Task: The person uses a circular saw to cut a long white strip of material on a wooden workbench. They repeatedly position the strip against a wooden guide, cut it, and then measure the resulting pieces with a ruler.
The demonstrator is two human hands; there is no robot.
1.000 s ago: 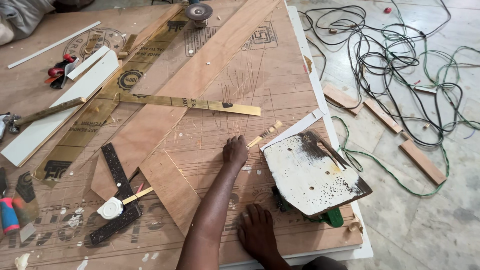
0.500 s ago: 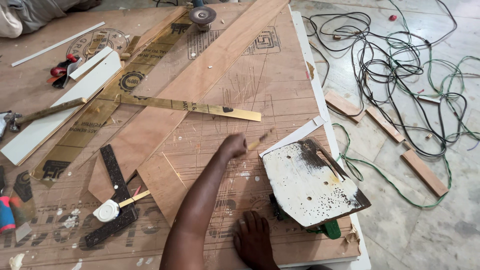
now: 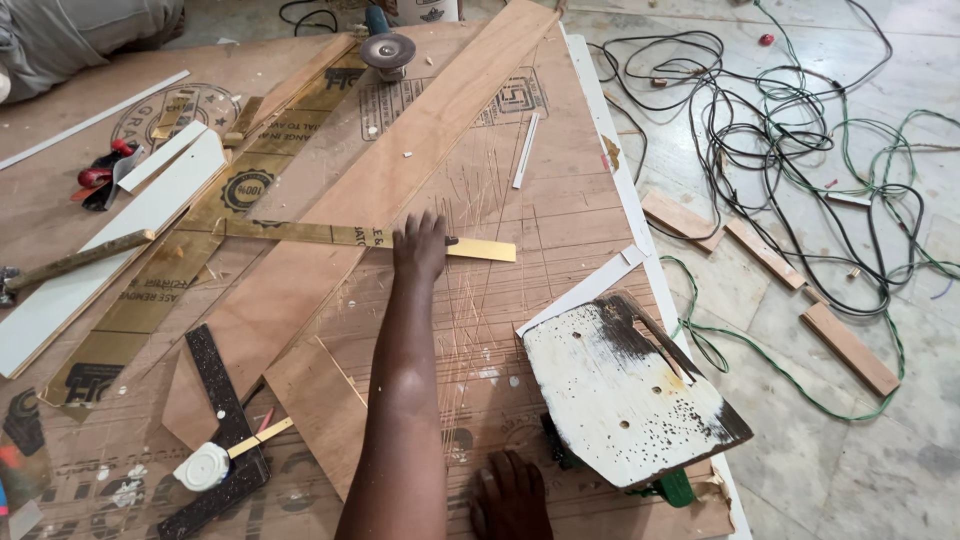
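While left hand (image 3: 420,248) lies flat, fingers spread, on brass ruler (image 3: 350,235) across plywood strip (image 3: 390,180), right hand (image 3: 510,495) rests open on plywood sheet (image 3: 560,210). Judged step: positioning ruler; next needs alignment, firm hold.

Left hand (image 3: 420,247) hides ruler (image 3: 300,233) middle; right hand (image 3: 510,497) cut off.

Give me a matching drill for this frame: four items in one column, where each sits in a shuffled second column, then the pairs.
Items:
1. brass ruler
2. angle grinder
3. tape measure
4. tangled cables

Places:
A. on the tiled floor, off the board
B. under the left hand, across the plank
C. far end of the board
D. near edge, on the black square

Pairs: 1-B, 2-C, 3-D, 4-A
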